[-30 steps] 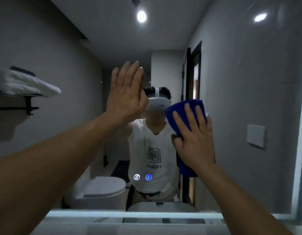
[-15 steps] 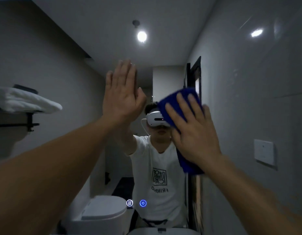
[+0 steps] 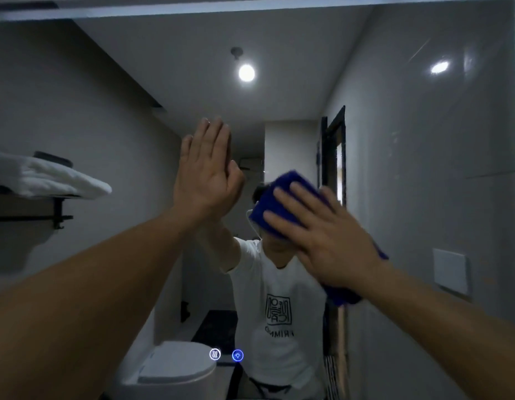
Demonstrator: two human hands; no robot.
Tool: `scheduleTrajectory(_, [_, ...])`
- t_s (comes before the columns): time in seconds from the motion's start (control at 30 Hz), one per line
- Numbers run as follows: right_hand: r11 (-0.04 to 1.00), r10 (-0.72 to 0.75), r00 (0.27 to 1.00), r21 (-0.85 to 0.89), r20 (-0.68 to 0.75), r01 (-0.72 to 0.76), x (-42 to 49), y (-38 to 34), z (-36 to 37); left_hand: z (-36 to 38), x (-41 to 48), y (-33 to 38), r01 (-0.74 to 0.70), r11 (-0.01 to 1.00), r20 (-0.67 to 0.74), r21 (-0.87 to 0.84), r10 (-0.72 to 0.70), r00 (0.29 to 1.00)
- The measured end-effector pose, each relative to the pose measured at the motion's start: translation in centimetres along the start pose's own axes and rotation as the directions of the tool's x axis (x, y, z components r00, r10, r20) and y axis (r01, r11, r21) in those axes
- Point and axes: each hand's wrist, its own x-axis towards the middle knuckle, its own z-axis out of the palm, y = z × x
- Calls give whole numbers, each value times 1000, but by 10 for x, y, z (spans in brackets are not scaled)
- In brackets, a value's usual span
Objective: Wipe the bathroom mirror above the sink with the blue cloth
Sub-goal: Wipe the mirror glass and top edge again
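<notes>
Mirror (image 3: 423, 168) glossy glass | right hand (image 3: 331, 241) flat, fingers straight, pressing fuzzy blue cloth (image 3: 288, 192) | left hand (image 3: 207, 180) flat against glass

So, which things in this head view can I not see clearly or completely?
The blue fabric cloth: head view, mostly covered by the right hand and motion-blurred; its full shape is hidden.
The wall mirror glass: parts behind the cloth and the flat left hand are covered; streaks cannot be judged in dim light.
The sink: below the bottom edge, not visible.
The two small glowing round icons: too small to read.
</notes>
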Motion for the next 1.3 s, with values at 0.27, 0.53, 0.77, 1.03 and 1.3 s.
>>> scheduleTrajectory(0.27, [821, 570, 815, 115, -104, -559, 99, 44, -31, -5, 0, 2, 10, 1000, 31, -4, -10, 999])
scheduleTrajectory(0.53, [995, 93, 995, 21, 20, -94, 20, 13, -10, -3, 1, -1, 0, 1000, 53, -1, 0, 999])
scheduleTrajectory(0.77, [791, 610, 789, 120, -71, -600, 156, 76, -53, 1, 1, -6, -17, 1000, 61, 19, 16, 998])
scheduleTrajectory(1.03, [975, 224, 973, 21, -50, -223, 81, -4, -17, 3, 2, -5, -19, 1000, 43, -8, 19, 999])
scheduleTrajectory(1.3, [859, 511, 858, 65, -52, -508, 159, 108, -62, 5, 2, -6, -16, 1000, 50, 16, 15, 999])
